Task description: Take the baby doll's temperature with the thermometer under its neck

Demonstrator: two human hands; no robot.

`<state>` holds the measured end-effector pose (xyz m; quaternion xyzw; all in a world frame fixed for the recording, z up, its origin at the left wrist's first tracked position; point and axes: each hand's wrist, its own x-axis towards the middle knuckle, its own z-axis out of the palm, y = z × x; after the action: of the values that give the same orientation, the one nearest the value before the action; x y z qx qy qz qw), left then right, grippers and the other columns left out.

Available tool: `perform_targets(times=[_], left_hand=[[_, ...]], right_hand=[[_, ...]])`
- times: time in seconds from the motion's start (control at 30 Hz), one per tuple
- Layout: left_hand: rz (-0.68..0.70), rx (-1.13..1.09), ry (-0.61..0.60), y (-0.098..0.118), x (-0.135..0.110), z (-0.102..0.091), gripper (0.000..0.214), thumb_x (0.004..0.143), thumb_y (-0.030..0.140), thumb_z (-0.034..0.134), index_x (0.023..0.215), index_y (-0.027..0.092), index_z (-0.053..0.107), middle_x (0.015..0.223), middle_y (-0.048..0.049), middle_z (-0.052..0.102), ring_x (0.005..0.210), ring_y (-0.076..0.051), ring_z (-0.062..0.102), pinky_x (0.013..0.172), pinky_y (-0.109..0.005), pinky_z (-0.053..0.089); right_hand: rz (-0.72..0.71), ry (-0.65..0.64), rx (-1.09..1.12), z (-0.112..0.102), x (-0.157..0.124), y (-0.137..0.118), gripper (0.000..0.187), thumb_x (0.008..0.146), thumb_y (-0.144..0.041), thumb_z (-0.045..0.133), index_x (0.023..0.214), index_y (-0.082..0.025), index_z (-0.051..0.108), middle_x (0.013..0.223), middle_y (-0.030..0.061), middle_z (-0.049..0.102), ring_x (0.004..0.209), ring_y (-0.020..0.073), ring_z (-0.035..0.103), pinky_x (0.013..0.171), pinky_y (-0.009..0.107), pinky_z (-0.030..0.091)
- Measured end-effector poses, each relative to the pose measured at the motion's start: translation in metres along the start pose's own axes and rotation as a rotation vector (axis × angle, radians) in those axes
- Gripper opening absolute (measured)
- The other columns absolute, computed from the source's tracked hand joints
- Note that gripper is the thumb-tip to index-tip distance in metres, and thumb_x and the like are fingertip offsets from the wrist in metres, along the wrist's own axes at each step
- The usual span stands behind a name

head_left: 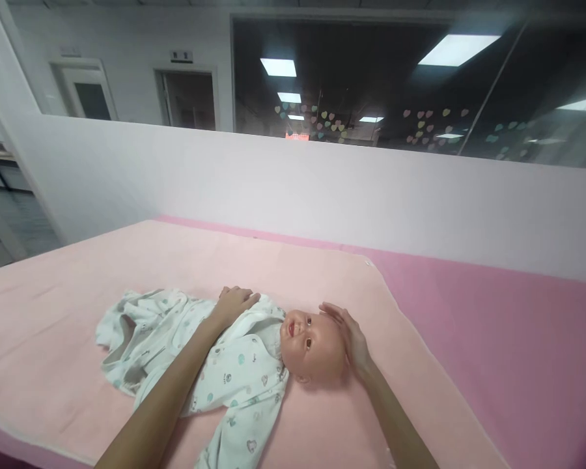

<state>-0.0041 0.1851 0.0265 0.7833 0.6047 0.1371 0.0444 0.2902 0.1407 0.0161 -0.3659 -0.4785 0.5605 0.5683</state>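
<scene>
A baby doll (317, 348) lies on its back across the pink sheet, head to the right, face up and turned slightly toward me. It wears a white printed baby outfit (244, 371), whose loose lower part spreads out to the left. My left hand (235, 305) rests on the doll's chest over the cloth, fingers laid flat. Cupped against the top of the doll's head is my right hand (349, 339), its fingers stretched out along the crown. The doll's own hands and feet do not show.
A pale pink sheet (102, 260) covers most of the padded surface, with a darker pink mat (469, 312) showing at the right. Behind stands a low white wall (322, 189) below a window (361, 85) with heart stickers. A doorway opening is at the far left.
</scene>
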Motion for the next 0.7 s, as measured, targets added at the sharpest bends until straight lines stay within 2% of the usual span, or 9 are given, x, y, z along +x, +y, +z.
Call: perform_targets(times=[0.1, 0.2, 0.33, 0.4, 0.53, 0.7], left_hand=[[-0.001, 0.019, -0.024, 0.002, -0.002, -0.002, 0.044, 0.088, 0.043, 0.025, 0.082, 0.021, 0.063, 0.084, -0.0063, 0.067, 0.087, -0.025, 0.057, 0.078, -0.037, 0.034], [0.013, 0.033, -0.025, 0.002, -0.005, -0.004, 0.043, 0.089, 0.042, 0.025, 0.088, 0.023, 0.064, 0.09, -0.0065, 0.067, 0.091, -0.026, 0.056, 0.079, -0.037, 0.034], [0.058, 0.055, -0.036, 0.0, -0.007, -0.004, 0.037, 0.087, 0.043, 0.032, 0.095, 0.026, 0.063, 0.097, -0.0058, 0.067, 0.095, -0.027, 0.056, 0.08, -0.036, 0.035], [0.041, 0.045, -0.031, 0.0, -0.006, -0.003, 0.039, 0.087, 0.045, 0.031, 0.093, 0.025, 0.064, 0.094, -0.0065, 0.067, 0.093, -0.027, 0.057, 0.079, -0.035, 0.036], [0.001, 0.014, -0.003, -0.002, -0.004, -0.001, 0.04, 0.087, 0.047, 0.032, 0.086, 0.024, 0.064, 0.091, -0.0066, 0.068, 0.089, -0.026, 0.06, 0.076, -0.034, 0.038], [0.004, -0.024, 0.016, -0.004, -0.006, 0.0, 0.04, 0.087, 0.047, 0.031, 0.083, 0.023, 0.064, 0.091, -0.0057, 0.069, 0.089, -0.025, 0.061, 0.078, -0.034, 0.038]], right_hand=[[-0.07, 0.024, -0.008, -0.004, 0.002, 0.0, 0.049, 0.071, -0.066, 0.055, 0.096, -0.027, 0.068, 0.112, 0.0056, 0.064, 0.11, 0.0277, 0.053, 0.098, 0.043, 0.035], [-0.1, 0.044, -0.048, 0.0, -0.001, 0.001, 0.045, 0.07, -0.063, 0.057, 0.092, -0.025, 0.069, 0.107, 0.0049, 0.066, 0.109, 0.0272, 0.054, 0.097, 0.041, 0.036], [0.06, -0.092, -0.051, 0.009, -0.008, 0.006, 0.046, 0.072, -0.061, 0.056, 0.082, -0.019, 0.071, 0.092, 0.0083, 0.07, 0.098, 0.0288, 0.06, 0.089, 0.039, 0.042], [0.073, -0.094, -0.046, 0.01, -0.008, 0.006, 0.048, 0.072, -0.062, 0.054, 0.082, -0.018, 0.071, 0.09, 0.0085, 0.07, 0.093, 0.0281, 0.061, 0.086, 0.038, 0.043], [-0.033, -0.015, -0.078, 0.007, -0.006, 0.005, 0.046, 0.07, -0.061, 0.057, 0.087, -0.02, 0.071, 0.096, 0.0056, 0.069, 0.098, 0.0264, 0.058, 0.087, 0.035, 0.042], [-0.053, -0.062, -0.08, 0.012, -0.008, 0.003, 0.046, 0.072, -0.06, 0.055, 0.087, -0.02, 0.071, 0.097, 0.0057, 0.069, 0.099, 0.0269, 0.058, 0.088, 0.036, 0.042]])
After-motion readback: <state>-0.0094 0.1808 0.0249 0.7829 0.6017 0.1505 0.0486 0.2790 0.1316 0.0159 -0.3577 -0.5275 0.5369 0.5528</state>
